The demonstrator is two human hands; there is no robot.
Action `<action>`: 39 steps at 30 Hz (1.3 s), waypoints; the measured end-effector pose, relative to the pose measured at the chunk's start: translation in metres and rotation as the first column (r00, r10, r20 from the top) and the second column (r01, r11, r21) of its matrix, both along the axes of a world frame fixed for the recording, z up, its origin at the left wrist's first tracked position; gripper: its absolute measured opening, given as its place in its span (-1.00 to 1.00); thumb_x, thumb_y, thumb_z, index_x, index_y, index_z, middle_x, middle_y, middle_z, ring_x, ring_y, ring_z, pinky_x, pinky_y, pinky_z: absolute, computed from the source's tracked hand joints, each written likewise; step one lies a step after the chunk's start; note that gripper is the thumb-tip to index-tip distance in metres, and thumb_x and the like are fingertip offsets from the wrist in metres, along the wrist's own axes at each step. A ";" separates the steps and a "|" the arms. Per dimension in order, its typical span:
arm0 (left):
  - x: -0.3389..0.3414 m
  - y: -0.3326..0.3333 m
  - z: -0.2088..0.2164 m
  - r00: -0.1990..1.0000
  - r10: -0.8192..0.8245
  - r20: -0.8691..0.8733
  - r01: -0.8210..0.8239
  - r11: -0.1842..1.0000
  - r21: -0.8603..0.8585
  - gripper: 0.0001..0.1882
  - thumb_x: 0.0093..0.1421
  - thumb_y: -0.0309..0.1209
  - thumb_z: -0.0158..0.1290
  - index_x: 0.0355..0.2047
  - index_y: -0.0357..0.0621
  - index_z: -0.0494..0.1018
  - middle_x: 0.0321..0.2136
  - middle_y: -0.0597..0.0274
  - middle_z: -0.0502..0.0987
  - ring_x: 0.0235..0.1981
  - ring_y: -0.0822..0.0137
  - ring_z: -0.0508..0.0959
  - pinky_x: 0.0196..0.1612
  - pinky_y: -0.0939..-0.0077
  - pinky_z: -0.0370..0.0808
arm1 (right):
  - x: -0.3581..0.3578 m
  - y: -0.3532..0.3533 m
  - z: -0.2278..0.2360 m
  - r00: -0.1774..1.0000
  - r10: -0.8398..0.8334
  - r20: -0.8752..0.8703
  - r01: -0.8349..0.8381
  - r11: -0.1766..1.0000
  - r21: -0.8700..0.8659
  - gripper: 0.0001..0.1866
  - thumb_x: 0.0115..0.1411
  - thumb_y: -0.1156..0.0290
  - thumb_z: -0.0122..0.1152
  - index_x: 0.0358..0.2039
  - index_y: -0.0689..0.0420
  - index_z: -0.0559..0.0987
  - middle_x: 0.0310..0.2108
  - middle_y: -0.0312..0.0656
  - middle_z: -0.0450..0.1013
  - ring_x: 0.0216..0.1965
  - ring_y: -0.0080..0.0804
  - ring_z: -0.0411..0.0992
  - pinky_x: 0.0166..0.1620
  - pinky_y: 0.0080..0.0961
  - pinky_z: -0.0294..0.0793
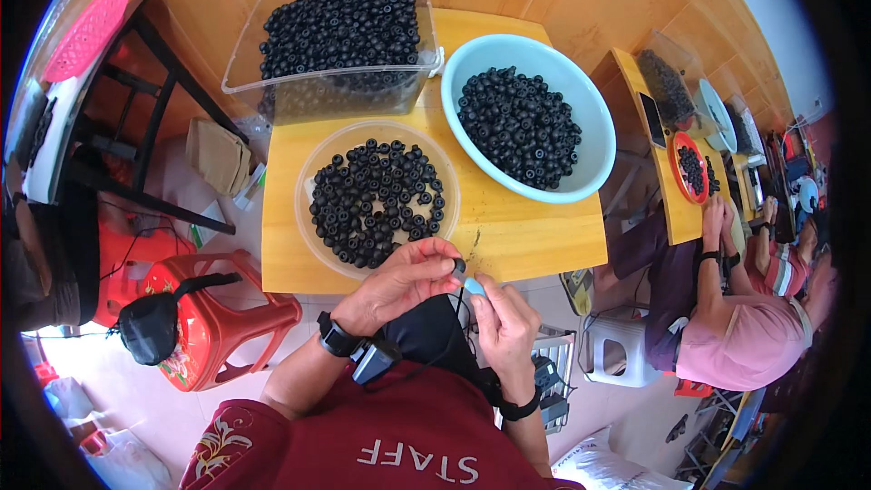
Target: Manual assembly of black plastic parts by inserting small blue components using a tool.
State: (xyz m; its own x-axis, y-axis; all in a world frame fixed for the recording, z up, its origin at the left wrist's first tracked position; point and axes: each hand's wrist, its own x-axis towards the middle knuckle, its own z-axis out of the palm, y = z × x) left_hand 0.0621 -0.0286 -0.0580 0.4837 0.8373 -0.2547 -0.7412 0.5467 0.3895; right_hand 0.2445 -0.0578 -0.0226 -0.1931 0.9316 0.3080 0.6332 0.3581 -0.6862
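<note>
Between the thumb and fingers of my left hand (pixel 396 283) is a small black round part (pixel 459 267). My right hand (pixel 506 328) pinches a small light-blue tool (pixel 474 287), whose end meets the black part; its exact kind is hidden by the fingers. Both hands are close together at the table's near edge. Just beyond them, a shallow round clear tray (pixel 304 218) holds many loose black parts with holes. Behind it stands a clear plastic bin (pixel 318 100) heaped with similar parts. More of them fill a pale blue basin (pixel 602 141) on the right.
The yellow wooden table (pixel 544 240) backs onto a wood-panelled wall. A red plastic stool (pixel 227 308) with a black pouch (pixel 150 327) stands to the left. On the right, co-workers (pixel 735 336) sit at another table (pixel 667 186) with a red tray (pixel 676 168).
</note>
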 end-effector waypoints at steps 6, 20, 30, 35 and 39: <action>0.000 -0.001 -0.003 1.000 -0.003 0.002 0.003 1.000 -0.004 -0.82 0.20 -0.52 0.07 -0.18 -0.21 0.40 -0.34 0.24 0.53 -0.33 0.40 0.59 -0.16 0.57 0.56 | 0.000 0.002 -0.006 0.998 0.018 -0.052 -0.015 0.998 0.055 -0.79 0.11 0.53 0.20 -0.20 0.25 0.58 -0.66 -0.20 0.30 -0.69 -0.46 0.24 -0.58 -0.51 0.21; 0.001 -0.002 -0.004 0.999 0.011 -0.035 -0.013 0.999 -0.043 -0.88 0.17 -0.55 0.09 -0.26 -0.23 0.43 -0.38 0.22 0.53 -0.39 0.40 0.56 -0.25 0.60 0.54 | 0.008 0.007 -0.031 0.998 -0.053 0.045 0.054 0.998 -0.038 -0.80 0.18 0.49 0.12 -0.19 0.27 0.56 -0.61 -0.11 0.35 -0.62 -0.33 0.30 -0.49 -0.42 0.29; 0.000 -0.004 -0.001 1.000 -0.026 0.002 0.026 0.999 -0.019 -0.87 0.17 -0.55 0.09 -0.25 -0.19 0.43 -0.36 0.24 0.54 -0.36 0.41 0.56 -0.21 0.58 0.54 | 0.011 0.004 -0.018 0.993 -0.091 -0.069 0.085 0.993 -0.083 -0.78 0.15 0.46 0.16 -0.17 0.15 0.58 -0.53 -0.05 0.43 -0.58 -0.17 0.42 -0.48 -0.38 0.37; 0.000 -0.002 -0.004 1.000 -0.010 0.028 0.011 1.000 -0.020 -0.87 0.18 -0.56 0.08 -0.25 -0.18 0.43 -0.36 0.24 0.54 -0.33 0.41 0.57 -0.18 0.57 0.54 | 0.001 -0.003 -0.007 0.997 -0.004 -0.083 0.003 1.000 -0.010 -0.79 0.10 0.48 0.24 -0.21 0.15 0.58 -0.60 -0.14 0.36 -0.64 -0.25 0.36 -0.56 -0.40 0.30; -0.001 -0.003 -0.001 0.999 -0.018 0.029 0.018 1.000 -0.015 -0.86 0.18 -0.56 0.08 -0.24 -0.19 0.42 -0.36 0.24 0.54 -0.33 0.40 0.57 -0.18 0.58 0.54 | 0.000 -0.004 -0.008 0.998 -0.005 -0.062 0.005 1.000 -0.011 -0.80 0.10 0.46 0.24 -0.22 0.16 0.58 -0.62 -0.16 0.34 -0.65 -0.25 0.35 -0.57 -0.39 0.29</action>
State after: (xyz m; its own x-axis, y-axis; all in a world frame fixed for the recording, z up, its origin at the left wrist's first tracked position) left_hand 0.0612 -0.0317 -0.0593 0.5062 0.8244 -0.2532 -0.7418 0.5659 0.3597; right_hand 0.2445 -0.0622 -0.0308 -0.1692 0.9358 0.3094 0.5911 0.3475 -0.7279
